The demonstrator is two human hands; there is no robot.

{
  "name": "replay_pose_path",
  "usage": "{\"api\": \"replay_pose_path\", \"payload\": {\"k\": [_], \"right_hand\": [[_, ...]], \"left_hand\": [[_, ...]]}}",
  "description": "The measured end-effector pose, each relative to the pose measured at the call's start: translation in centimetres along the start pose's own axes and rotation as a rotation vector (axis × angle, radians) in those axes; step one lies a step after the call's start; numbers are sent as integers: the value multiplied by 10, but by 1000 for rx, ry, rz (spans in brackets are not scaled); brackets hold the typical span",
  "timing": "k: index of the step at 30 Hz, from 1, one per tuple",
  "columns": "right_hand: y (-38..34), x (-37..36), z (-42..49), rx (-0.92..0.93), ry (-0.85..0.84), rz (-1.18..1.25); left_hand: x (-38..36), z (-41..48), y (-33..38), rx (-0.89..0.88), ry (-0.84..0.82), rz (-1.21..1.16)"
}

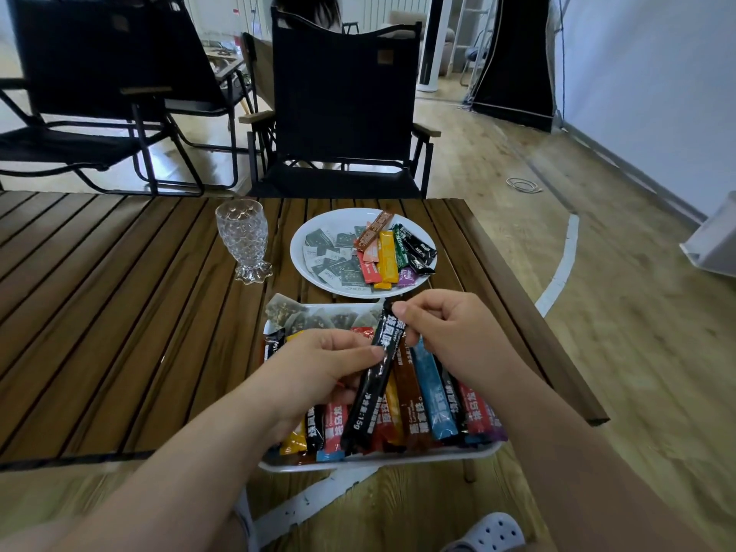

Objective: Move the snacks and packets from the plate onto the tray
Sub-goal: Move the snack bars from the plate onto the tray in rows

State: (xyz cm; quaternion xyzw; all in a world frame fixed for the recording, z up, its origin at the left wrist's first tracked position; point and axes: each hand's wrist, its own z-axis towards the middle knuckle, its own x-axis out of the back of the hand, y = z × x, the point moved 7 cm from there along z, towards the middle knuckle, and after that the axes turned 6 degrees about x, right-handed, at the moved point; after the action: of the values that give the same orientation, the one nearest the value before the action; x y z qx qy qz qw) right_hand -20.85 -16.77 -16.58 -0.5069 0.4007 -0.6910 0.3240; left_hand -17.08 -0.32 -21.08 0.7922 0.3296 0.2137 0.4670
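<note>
A long black stick packet hangs slanted over the white tray. My right hand pinches its top end, and my left hand holds its middle with the thumb on it. Several coloured stick packets and mesh tea bags fill the tray beneath both hands. Farther back, the white plate holds grey-green square sachets on its left half and several coloured stick packets on its right half.
A clear patterned glass stands left of the plate on the slatted wooden table. The table's right edge runs close to the tray. Black folding chairs stand behind the table.
</note>
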Motion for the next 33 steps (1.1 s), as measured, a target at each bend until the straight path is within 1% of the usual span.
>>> {"api": "replay_pose_path", "payload": {"k": [4, 8, 9, 10, 11, 12, 14, 16, 17, 18, 19, 21, 22, 24, 26, 27, 29, 33], "right_hand": [[6, -2, -2, -102, -29, 82], [12, 13, -3, -206, 125, 317], [12, 17, -4, -223, 148, 348], [12, 20, -5, -226, 135, 356], [11, 21, -5, -221, 79, 335], [9, 18, -6, -211, -26, 283], [6, 0, -13, -205, -326, 152], [4, -21, -24, -212, -582, 80], [4, -28, -28, -202, -650, 56], [4, -33, -28, -189, -673, 24], [5, -34, -27, -183, -656, -10], [11, -24, -19, -201, -518, -88], [16, -15, -14, -214, -418, -147], [24, 3, -8, -229, -214, -251], [29, 16, -5, -250, -61, -246], [30, 19, -4, -259, -13, -222], [32, 21, -2, -268, 23, -215], [35, 19, -5, -284, 24, -288]], "left_hand": [[1, 1, 0, 2, 46, 34], [6, 2, -2, 51, -28, -1], [10, 2, 0, 47, -19, -49], [16, 3, 2, 38, 9, -138], [23, 5, 4, 25, 48, -265], [31, 7, 5, 6, 91, -408], [44, 10, 6, -37, 142, -627], [47, 12, 6, -61, 138, -731], [46, 13, 4, -57, 142, -742], [47, 15, 1, -41, 164, -727], [49, 16, -2, -19, 204, -693], [58, 16, -7, 18, 306, -547], [62, 17, -7, 21, 336, -417], [63, 19, -8, 29, 333, -117], [60, 21, -9, 63, 315, 181], [59, 23, -10, 73, 330, 303], [57, 29, -9, 58, 381, 439], [52, 36, -9, 4, 498, 467]]}}
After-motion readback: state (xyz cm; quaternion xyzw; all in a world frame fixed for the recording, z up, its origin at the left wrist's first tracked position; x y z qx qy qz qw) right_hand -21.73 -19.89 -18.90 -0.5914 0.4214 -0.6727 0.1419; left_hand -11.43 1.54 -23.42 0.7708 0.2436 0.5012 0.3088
